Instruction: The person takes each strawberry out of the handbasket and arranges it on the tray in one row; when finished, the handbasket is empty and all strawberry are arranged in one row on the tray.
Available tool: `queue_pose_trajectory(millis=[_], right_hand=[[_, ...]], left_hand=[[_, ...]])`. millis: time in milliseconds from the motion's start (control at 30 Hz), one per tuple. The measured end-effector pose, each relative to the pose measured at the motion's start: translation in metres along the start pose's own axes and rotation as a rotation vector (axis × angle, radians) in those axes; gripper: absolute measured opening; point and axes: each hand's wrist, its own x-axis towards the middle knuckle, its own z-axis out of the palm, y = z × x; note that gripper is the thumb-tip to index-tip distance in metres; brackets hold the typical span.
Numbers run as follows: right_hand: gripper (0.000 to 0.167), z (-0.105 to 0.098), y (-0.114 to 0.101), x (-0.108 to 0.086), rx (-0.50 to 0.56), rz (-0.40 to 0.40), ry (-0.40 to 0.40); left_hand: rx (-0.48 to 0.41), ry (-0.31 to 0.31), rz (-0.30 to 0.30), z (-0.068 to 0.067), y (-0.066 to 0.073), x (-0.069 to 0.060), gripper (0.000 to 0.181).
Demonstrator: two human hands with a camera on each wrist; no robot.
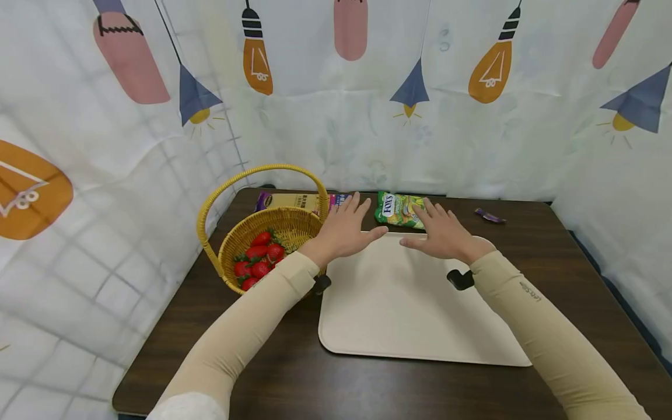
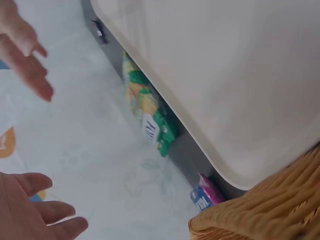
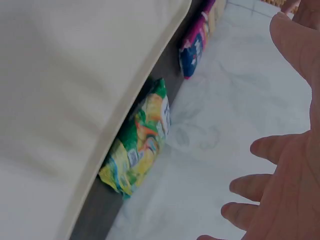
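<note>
Both hands hover with spread fingers over the far part of a cream tray (image 1: 415, 309), holding nothing. The left hand (image 1: 343, 230) is beside the right rim of a yellow wicker basket (image 1: 231, 251) with several red strawberries (image 1: 261, 268) in it. The right hand (image 1: 446, 233) is just in front of a green FOX'S candy bag (image 1: 396, 210), overlapping its right end in the head view. That bag (image 3: 140, 145) lies beyond the tray's far edge in the right wrist view.
Behind the basket lies a purple and beige package (image 1: 294, 201). A small purple wrapped piece (image 1: 490, 216) lies at the back right of the dark table (image 1: 567, 280). Patterned white curtains (image 1: 325, 134) hang behind and at the left.
</note>
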Motion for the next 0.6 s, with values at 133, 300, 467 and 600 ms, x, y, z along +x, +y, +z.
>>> queue_pose_trajectory(millis=[133,300,467,600], right_hand=[[0.097,0.019,-0.003,-0.017,0.066,-0.010,0.036],[0.085,0.051,-0.010,-0.037,0.221,-0.024,0.115],[0.064,0.077,-0.022,-0.049,0.431,-0.026,0.205],[0.051,0.093,-0.033,-0.049,0.570,-0.034,0.257]], left_hand=[[-0.083,0.046,0.037,0.002,0.002,-0.026,0.083],[-0.231,0.138,-0.002,0.004,-0.006,-0.061,0.071],[-0.380,0.364,-0.025,0.005,-0.032,-0.093,0.053],[-0.491,0.617,-0.041,0.007,-0.058,-0.117,0.034]])
